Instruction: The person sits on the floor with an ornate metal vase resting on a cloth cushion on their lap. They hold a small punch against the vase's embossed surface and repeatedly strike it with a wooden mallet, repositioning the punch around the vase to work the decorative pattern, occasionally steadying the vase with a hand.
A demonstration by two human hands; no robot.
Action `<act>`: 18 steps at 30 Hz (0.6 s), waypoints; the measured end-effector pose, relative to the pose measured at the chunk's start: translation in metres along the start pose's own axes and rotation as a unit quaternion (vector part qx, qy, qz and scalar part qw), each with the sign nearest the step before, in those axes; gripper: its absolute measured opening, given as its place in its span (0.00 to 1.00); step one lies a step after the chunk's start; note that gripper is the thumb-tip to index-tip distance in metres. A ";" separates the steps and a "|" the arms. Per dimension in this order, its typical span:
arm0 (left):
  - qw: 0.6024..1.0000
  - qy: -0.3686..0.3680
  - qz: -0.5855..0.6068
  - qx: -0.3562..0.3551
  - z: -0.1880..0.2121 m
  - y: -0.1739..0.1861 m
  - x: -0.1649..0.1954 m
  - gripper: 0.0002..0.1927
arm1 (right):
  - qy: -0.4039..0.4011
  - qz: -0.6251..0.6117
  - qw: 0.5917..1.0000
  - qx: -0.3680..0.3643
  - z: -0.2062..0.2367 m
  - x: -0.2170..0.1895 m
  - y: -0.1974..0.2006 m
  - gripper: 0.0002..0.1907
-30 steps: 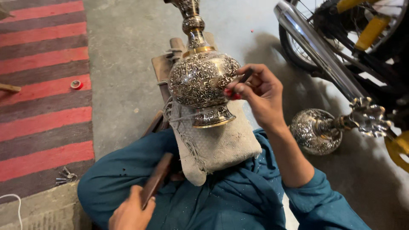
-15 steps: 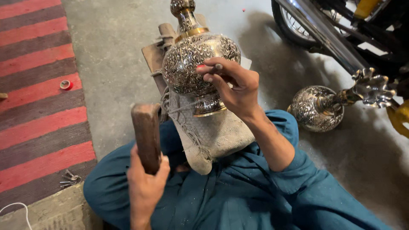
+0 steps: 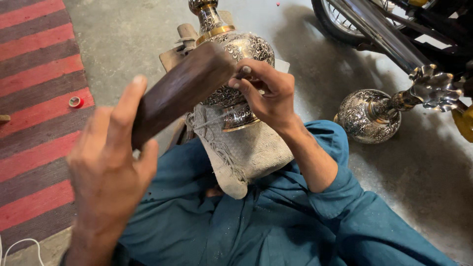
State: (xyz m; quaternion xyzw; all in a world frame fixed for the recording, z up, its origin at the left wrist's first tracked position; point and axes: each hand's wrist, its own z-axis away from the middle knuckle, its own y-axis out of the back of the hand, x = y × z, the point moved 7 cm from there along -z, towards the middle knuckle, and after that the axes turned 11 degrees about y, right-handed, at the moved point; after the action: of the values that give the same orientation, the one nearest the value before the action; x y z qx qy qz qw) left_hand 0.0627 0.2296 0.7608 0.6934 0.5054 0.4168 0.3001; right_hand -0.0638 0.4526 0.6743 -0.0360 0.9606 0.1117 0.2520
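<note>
An engraved silver and gold metal vase (image 3: 245, 48) lies tilted on a grey frayed cloth (image 3: 246, 148) over my lap. My right hand (image 3: 266, 91) pinches a small metal punch (image 3: 242, 74) against the vase's belly. My left hand (image 3: 111, 162) grips a dark wooden mallet block (image 3: 180, 91), raised close to the camera, its far end near the punch. My legs in teal trousers (image 3: 236, 231) fill the lower part of the view.
A second engraved vase (image 3: 372, 116) with a flared ornate top (image 3: 436, 88) lies on the concrete floor at right. A motorcycle wheel and exhaust pipe (image 3: 369, 29) stand at upper right. A red and grey striped mat (image 3: 34, 113) with a small red ring (image 3: 75, 102) lies at left.
My left hand has lifted the wooden block from beside my lap up toward the punch. My right hand has kept the punch on the vase.
</note>
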 end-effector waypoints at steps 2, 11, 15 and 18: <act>0.999 -0.037 -0.018 0.011 -0.009 0.007 0.010 0.47 | 0.006 0.021 1.000 -0.009 0.003 0.002 0.003 0.14; 0.990 -0.098 -0.087 0.047 -0.029 0.010 0.040 0.40 | 0.049 0.072 0.996 -0.010 0.011 0.007 0.009 0.11; 0.941 -0.130 -0.295 0.101 -0.024 0.004 0.046 0.35 | 0.026 0.099 0.994 -0.022 0.017 0.015 0.016 0.08; 0.971 -0.123 -0.186 0.085 -0.023 0.004 0.046 0.34 | 0.010 0.098 0.995 -0.023 0.020 0.019 0.019 0.06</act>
State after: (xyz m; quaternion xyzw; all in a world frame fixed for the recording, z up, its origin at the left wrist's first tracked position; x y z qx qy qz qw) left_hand 0.0509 0.2718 0.7876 0.6563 0.6179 0.2210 0.3724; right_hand -0.0729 0.4753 0.6512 0.0515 0.9590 0.1578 0.2297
